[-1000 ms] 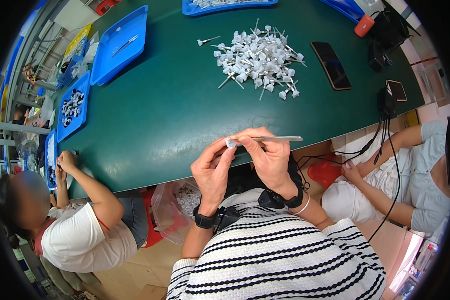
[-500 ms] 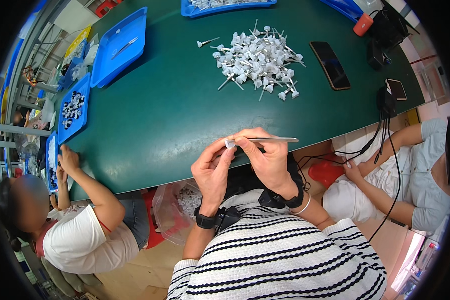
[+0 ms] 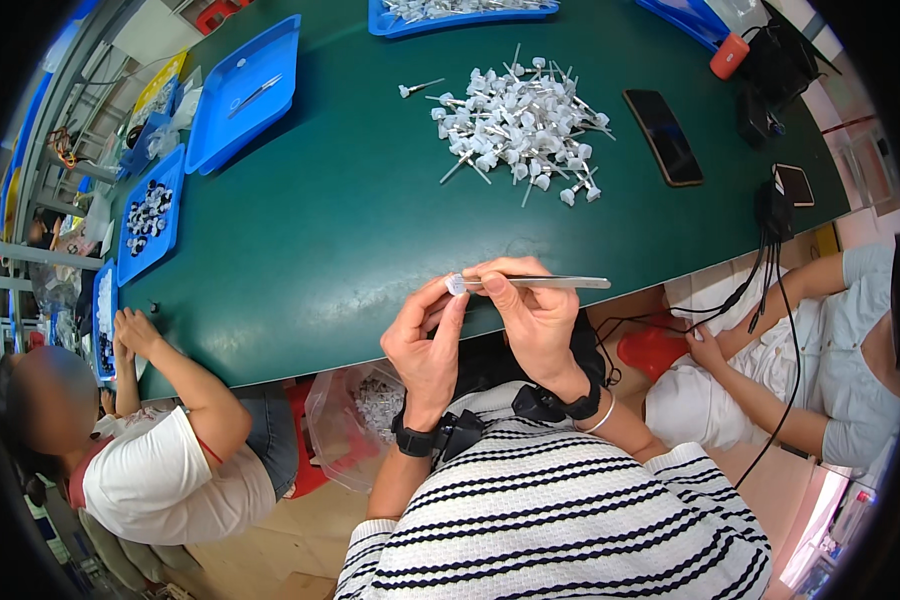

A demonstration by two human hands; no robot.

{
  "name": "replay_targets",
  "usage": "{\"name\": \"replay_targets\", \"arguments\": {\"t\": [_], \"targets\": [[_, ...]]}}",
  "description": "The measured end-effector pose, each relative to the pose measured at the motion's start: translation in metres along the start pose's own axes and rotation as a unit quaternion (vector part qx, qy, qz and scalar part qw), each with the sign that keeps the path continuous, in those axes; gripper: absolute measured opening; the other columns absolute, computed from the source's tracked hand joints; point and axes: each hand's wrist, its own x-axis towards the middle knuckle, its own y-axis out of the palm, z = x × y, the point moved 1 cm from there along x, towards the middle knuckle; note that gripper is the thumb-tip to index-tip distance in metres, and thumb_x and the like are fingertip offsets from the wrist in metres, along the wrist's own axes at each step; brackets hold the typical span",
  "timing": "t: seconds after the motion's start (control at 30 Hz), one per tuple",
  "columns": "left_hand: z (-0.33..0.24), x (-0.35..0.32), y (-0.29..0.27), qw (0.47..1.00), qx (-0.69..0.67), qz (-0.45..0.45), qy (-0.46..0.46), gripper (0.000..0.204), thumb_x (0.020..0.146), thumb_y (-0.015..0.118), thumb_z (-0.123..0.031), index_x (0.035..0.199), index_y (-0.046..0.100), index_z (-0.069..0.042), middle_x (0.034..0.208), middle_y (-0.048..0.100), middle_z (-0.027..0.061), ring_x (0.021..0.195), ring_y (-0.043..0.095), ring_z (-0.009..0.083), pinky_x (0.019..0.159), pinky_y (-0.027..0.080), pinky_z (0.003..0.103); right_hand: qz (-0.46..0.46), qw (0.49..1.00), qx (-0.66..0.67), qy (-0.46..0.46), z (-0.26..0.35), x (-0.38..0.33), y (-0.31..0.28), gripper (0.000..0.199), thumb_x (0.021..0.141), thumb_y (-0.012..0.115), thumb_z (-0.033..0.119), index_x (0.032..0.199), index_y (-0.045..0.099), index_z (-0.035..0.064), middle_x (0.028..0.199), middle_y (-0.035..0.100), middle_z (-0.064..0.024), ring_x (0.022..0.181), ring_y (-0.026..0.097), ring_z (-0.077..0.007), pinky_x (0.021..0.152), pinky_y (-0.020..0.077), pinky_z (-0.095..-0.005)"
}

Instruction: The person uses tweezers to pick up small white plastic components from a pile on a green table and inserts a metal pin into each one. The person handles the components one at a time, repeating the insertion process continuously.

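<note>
"Head view, starting at the far left: what sits there?"

"One blue tray (image 3: pixel 136 268) of small black-and-white parts. Below it is a co-worker's hand (image 3: pixel 136 332), lower on the table than half a second ago, with a small dark part (image 3: pixel 153 308) just beyond it that the hand hid then."

"And next along?"

"A larger blue tray (image 3: pixel 270 55) with a thin metal tool (image 3: pixel 257 96) lying in it, then, below the table edge, a clear plastic bin (image 3: pixel 322 425) with pale pieces inside."

"Now the wearer's hands."

"The left hand (image 3: pixel 427 345) has its thumb and forefinger pinched on a small white plastic piece (image 3: pixel 456 285), held up over the near edge of the green table (image 3: pixel 300 250). That piece looks slightly turned from the last frame, showing more of its face."

"What about the other one?"

"The right hand (image 3: pixel 538 325) is closed around metal tweezers (image 3: pixel 570 283), their tip end at the piece. Their far end reaches a little further right than before. Whether the tip grips the piece, I cannot tell."

"Anything beyond?"

"Past the hands, a heap of white plastic parts (image 3: pixel 520 130) with metal stems, looking unchanged. Right of it lies a dark smartphone (image 3: pixel 663 138), then a red cylinder (image 3: pixel 729 56) and a second phone (image 3: pixel 794 185) near the table's right end."
</note>
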Motion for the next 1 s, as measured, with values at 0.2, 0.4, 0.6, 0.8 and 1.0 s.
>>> {"name": "replay_targets", "arguments": {"t": [0.2, 0.4, 0.6, 0.8, 1.0], "targets": [[-0.009, 0.001, 0.002, 0.985, 0.137, 0.0, 0.104, 0.021, 0.085, 0.068, 0.002, 0.105, 0.066, 0.003, 0.104, 0.069, 0.0128, 0.089, 0.067, 0.0159, 0.079, 0.056, 0.027, -0.005, 0.999, -0.032, 0.008, 0.001, 0.002, 0.001, 0.012, 0.091, 0.065, 0.008, 0.095, 0.068, -0.0036, 0.092, 0.071, -0.0087, 0.078, 0.066, -0.0127, 0.068, 0.0522, -0.0248], [-0.01, 0.001, 0.002, 0.975, 0.177, -0.006, 0.132, 0.022, 0.083, 0.07, 0.003, 0.104, 0.067, 0.002, 0.105, 0.069, 0.0146, 0.087, 0.068, 0.0175, 0.074, 0.057, 0.027, -0.01, 0.999, -0.052, -0.001, 0.002, 0.002, 0.003, 0.012, 0.09, 0.066, 0.007, 0.088, 0.07, -0.0039, 0.09, 0.071, -0.0082, 0.075, 0.066, -0.0148, 0.066, 0.0523, -0.0255], [-0.008, 0.002, 0.002, 0.971, 0.183, -0.002, 0.155, 0.026, 0.081, 0.07, 0.006, 0.106, 0.066, 0.001, 0.106, 0.068, 0.0162, 0.085, 0.069, 0.0199, 0.069, 0.058, 0.028, -0.009, 0.999, -0.051, -0.003, 0.0, 0.001, 0.002, 0.012, 0.091, 0.065, 0.006, 0.089, 0.07, -0.0042, 0.09, 0.071, -0.0083, 0.074, 0.066, -0.014, 0.065, 0.0524, -0.0252], [-0.01, 0.001, 0.003, 0.976, 0.176, -0.005, 0.128, 0.021, 0.084, 0.069, 0.002, 0.105, 0.067, 0.002, 0.104, 0.069, 0.0135, 0.088, 0.067, 0.0165, 0.076, 0.056, 0.027, -0.014, 0.998, -0.055, -0.008, 0.0, 0.002, 0.002, 0.012, 0.091, 0.064, 0.006, 0.089, 0.07, -0.0042, 0.088, 0.071, -0.0083, 0.073, 0.066, -0.0137, 0.064, 0.0527, -0.0253], [0.0, -0.001, -0.001, 1.0, 0.015, 0.005, 0.009, 0.022, 0.087, 0.066, 0.002, 0.109, 0.064, 0.005, 0.103, 0.068, 0.0114, 0.09, 0.067, 0.0156, 0.082, 0.054, 0.026, -0.011, 0.997, -0.077, -0.025, 0.001, 0.002, 0.0, 0.011, 0.09, 0.065, 0.006, 0.09, 0.07, -0.0036, 0.087, 0.071, -0.0095, 0.07, 0.066, -0.0145, 0.062, 0.0527, -0.0257]]}}
